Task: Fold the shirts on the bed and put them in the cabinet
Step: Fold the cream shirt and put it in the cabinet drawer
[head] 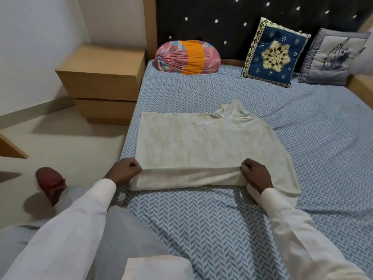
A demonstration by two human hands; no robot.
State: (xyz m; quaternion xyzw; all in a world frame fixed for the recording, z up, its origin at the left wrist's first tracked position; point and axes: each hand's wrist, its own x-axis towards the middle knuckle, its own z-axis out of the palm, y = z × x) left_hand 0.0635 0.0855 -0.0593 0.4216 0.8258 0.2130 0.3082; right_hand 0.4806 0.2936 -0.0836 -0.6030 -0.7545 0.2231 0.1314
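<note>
One shirt (201, 142), pale cream with a faint pattern, is all the laundry that plainly shows. It lies spread on the left half of the bed (201, 229), near its left edge, with a bunched part (sleeve or collar, I cannot tell) poking toward the far side and loose cloth trailing off at the near right. Its near edge is doubled into a narrow band, and both hands are on it: the left hand (124, 170) pinches the band's left corner with fingers curled in tight, and the right hand (255, 174) pinches it further right, thumb and fingers closed on the cloth. I judge the folding to be at an early stage, with one fold along the near edge under way. The further folds and the carry to the cabinet are yet to do. A pale scrap of cloth at the bottom edge of the view is too cut off to name. The only storage in sight is a wooden bedside cabinet (101, 77) on the floor at the far left beside the bed. Both of its drawer fronts are closed, so its contents are hidden, and whether it is the cabinet meant I cannot say.
</note>
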